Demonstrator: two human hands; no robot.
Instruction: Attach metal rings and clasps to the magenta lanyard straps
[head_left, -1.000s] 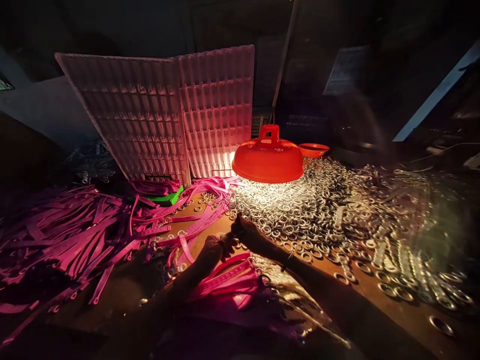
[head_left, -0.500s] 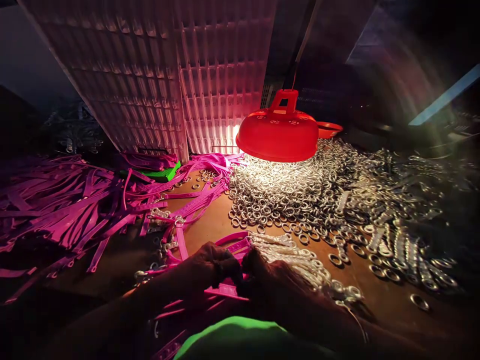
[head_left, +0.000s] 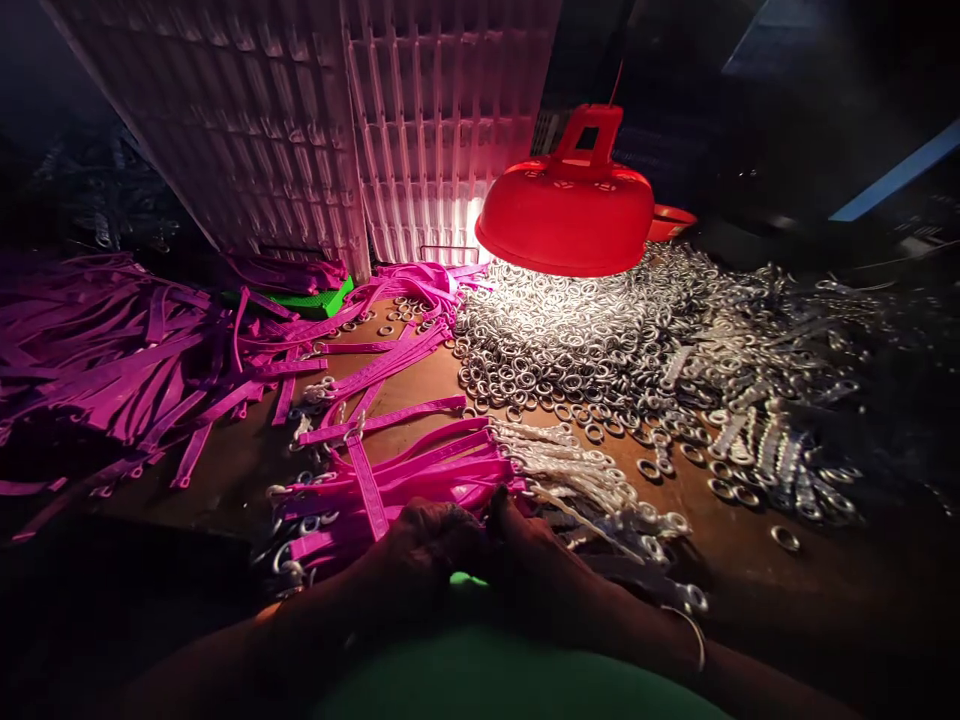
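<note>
Low in the middle of the head view, my left hand (head_left: 429, 540) and my right hand (head_left: 529, 545) meet with fingers bent together. Both are in shadow, and what lies between the fingertips is hidden. Just beyond them is a bundle of pink straps (head_left: 442, 460), metal hardware on its left ends. At its right end it meets a bundle of whitish braided cords (head_left: 577, 465) with metal rings at their tips. My left hand is against the near side of the straps; my right hand is by the place where straps and cords meet.
A red lamp (head_left: 566, 220) hangs low over a large heap of metal rings (head_left: 562, 340). Many more pink straps (head_left: 120, 370) cover the left side, beside a green basket (head_left: 326, 300). Ribbed translucent panels (head_left: 442, 130) stand behind. One loose ring (head_left: 785, 538) lies at right.
The view has tilted down, so the table sits higher in it. My hands are nearer me relative to the straps, uncovering the bundle. The pink piece seen below my hands no longer shows.
</note>
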